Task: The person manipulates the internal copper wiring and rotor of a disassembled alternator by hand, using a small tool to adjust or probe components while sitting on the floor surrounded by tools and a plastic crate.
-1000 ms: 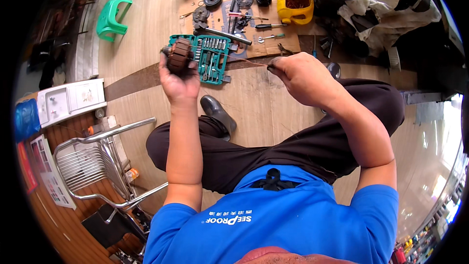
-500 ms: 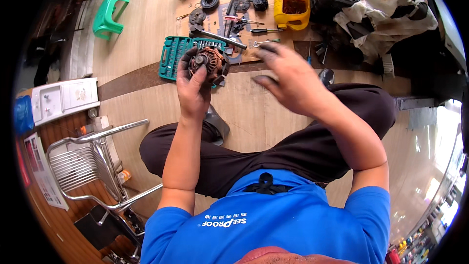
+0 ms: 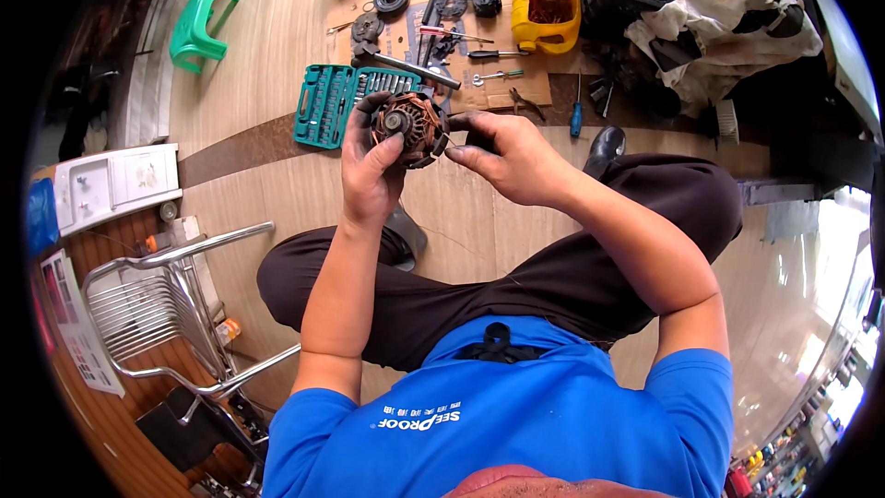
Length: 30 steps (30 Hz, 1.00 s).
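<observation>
Copper windings show on the round motor stator [image 3: 411,127] that the person holds up in front of the chest, above the knees and the wooden floor [image 3: 267,65]. In the head view, the left hand [image 3: 371,171] grasps the stator from below and from its left side, fingers curled over its top edge and the thumb lying across its face near the centre hub. The right hand [image 3: 510,153] meets the stator's right rim, thumb and forefinger pinched together on something thin there; what they pinch is too small to tell. Beyond the hands, on the floor, a teal socket set case [image 3: 332,103] lies open, just left of the stator in the picture. Further off, tools are spread over a sheet of cardboard [image 3: 502,90]: a hammer [image 3: 406,63], a blue-handled screwdriver [image 3: 575,111] and a yellow container [image 3: 546,11]. A green plastic stool [image 3: 200,28] stands well apart at upper left, and a metal chair [image 3: 152,304] stands close beside the person's left leg.
</observation>
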Each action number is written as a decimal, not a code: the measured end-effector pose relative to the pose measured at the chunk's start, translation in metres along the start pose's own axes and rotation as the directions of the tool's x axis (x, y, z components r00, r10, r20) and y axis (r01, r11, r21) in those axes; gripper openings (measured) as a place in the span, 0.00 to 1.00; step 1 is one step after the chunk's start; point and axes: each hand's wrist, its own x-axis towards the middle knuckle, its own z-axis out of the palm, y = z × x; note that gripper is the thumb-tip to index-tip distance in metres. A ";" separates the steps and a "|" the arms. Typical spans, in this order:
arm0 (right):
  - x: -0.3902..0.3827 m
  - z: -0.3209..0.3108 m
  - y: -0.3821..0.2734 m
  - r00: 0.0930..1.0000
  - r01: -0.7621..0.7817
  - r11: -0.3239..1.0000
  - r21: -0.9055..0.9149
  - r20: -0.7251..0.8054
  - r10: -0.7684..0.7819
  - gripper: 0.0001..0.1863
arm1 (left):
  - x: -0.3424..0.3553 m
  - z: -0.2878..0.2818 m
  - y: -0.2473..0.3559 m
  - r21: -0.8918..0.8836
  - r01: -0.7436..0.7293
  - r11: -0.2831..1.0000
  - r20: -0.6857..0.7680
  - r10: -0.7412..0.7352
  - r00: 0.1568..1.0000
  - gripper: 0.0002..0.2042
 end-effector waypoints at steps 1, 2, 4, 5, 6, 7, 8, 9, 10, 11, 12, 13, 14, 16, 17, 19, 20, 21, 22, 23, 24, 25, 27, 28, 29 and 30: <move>0.000 0.000 0.002 1.000 -0.009 1.000 0.012 0.011 0.009 0.16 | 0.000 -0.001 0.000 -0.005 0.002 1.000 0.006 -0.002 1.000 0.27; 0.000 0.000 0.003 1.000 -0.017 1.000 0.024 0.023 0.016 0.15 | 0.000 -0.002 0.001 0.009 0.009 1.000 0.016 -0.009 1.000 0.28; 0.000 -0.001 -0.002 0.999 -0.035 0.998 0.050 0.043 0.033 0.15 | 0.000 -0.004 0.003 0.038 0.021 0.999 0.036 -0.023 0.999 0.32; -0.001 -0.002 -0.003 0.998 -0.047 0.997 0.061 0.053 0.044 0.14 | 0.000 -0.005 0.002 0.051 0.023 0.998 0.046 -0.025 0.999 0.31; -0.001 -0.003 -0.002 0.998 -0.039 0.998 0.040 0.041 0.037 0.14 | 0.000 -0.007 0.000 0.065 0.023 0.998 0.055 -0.027 0.998 0.30; -0.001 -0.003 0.000 0.999 -0.030 0.999 0.019 0.029 0.030 0.14 | 0.001 -0.009 -0.001 0.078 0.024 0.997 0.064 -0.029 0.998 0.29; -0.001 -0.003 0.000 0.999 -0.024 1.000 -0.005 0.023 0.025 0.14 | 0.000 -0.011 -0.003 0.028 0.047 0.998 0.069 -0.049 0.996 0.28; -0.001 -0.004 -0.002 0.998 -0.057 0.998 -0.016 0.023 0.057 0.14 | 0.000 -0.012 -0.005 -0.023 0.070 0.997 0.075 -0.068 0.995 0.28; -0.001 -0.005 -0.006 0.996 -0.089 0.996 -0.029 0.024 0.089 0.14 | 0.001 -0.014 -0.007 -0.074 0.092 0.993 0.083 -0.086 0.993 0.28; -0.001 -0.006 -0.009 0.992 -0.120 0.992 -0.044 0.023 0.121 0.14 | 0.001 -0.015 -0.009 -0.023 0.084 0.996 0.087 -0.082 0.993 0.30; -0.001 -0.006 -0.010 0.988 -0.147 0.987 -0.057 0.031 0.149 0.14 | 0.001 -0.015 -0.011 -0.040 0.091 0.995 0.073 -0.088 0.994 0.32; -0.002 -0.006 -0.010 0.983 -0.174 0.982 -0.070 0.040 0.177 0.14 | 0.001 -0.014 -0.011 -0.058 0.096 0.994 0.058 -0.093 0.994 0.33; -0.002 -0.006 -0.010 0.978 -0.198 0.977 -0.080 0.045 0.202 0.14 | 0.002 -0.012 -0.009 -0.072 0.102 0.992 0.046 -0.099 0.994 0.34; -0.003 -0.005 -0.006 0.982 -0.186 0.981 -0.054 0.033 0.188 0.15 | 0.003 -0.010 -0.008 -0.052 0.100 0.994 0.058 -0.097 0.994 0.38; -0.003 -0.005 -0.004 0.983 -0.179 0.983 -0.037 0.025 0.180 0.15 | 0.004 -0.010 -0.008 -0.057 0.099 0.993 0.068 -0.095 0.993 0.38; -0.003 -0.004 -0.003 0.985 -0.169 0.985 -0.045 0.019 0.170 0.15 | 0.004 -0.007 -0.006 -0.077 0.102 0.992 0.077 -0.097 0.992 0.39; -0.003 -0.004 -0.003 0.986 -0.166 0.985 -0.048 0.015 0.166 0.15 | 0.004 -0.007 -0.006 -0.074 0.107 0.992 0.076 -0.101 0.992 0.40; -0.002 -0.004 -0.003 0.986 -0.168 0.985 -0.048 0.017 0.169 0.15 | 0.004 -0.008 -0.006 -0.072 0.111 0.991 0.075 -0.106 0.992 0.40; -0.002 -0.003 -0.003 0.985 -0.170 0.984 -0.046 0.019 0.171 0.14 | 0.004 -0.009 -0.006 -0.069 0.116 0.991 0.075 -0.111 0.991 0.40; -0.001 -0.003 -0.003 0.985 -0.172 0.984 -0.045 0.020 0.173 0.14 | 0.003 -0.009 -0.006 -0.062 0.119 0.991 0.071 -0.115 0.991 0.41; -0.001 -0.003 -0.003 0.983 -0.181 0.982 -0.051 0.025 0.182 0.14 | 0.003 -0.009 -0.006 -0.066 0.122 0.990 0.069 -0.117 0.991 0.41; -0.001 -0.003 -0.003 0.981 -0.189 0.980 -0.057 0.030 0.191 0.14 | 0.003 -0.008 -0.006 -0.069 0.125 0.990 0.067 -0.120 0.990 0.41; -0.001 -0.003 -0.002 0.979 -0.197 0.977 -0.075 0.035 0.200 0.14 | 0.002 -0.009 -0.005 -0.069 0.128 0.989 0.072 -0.123 0.990 0.41; 0.000 -0.003 -0.002 0.979 -0.198 0.976 -0.087 0.036 0.202 0.14 | 0.002 -0.010 -0.005 -0.066 0.129 0.989 0.077 -0.124 0.989 0.40; 0.000 -0.003 -0.001 0.978 -0.200 0.975 -0.100 0.036 0.204 0.14 | 0.003 -0.010 -0.005 -0.064 0.131 0.989 0.083 -0.125 0.989 0.40; 0.000 -0.003 -0.001 0.979 -0.199 0.976 -0.093 0.036 0.203 0.14 | 0.002 -0.010 -0.005 -0.069 0.139 0.988 0.076 -0.133 0.988 0.40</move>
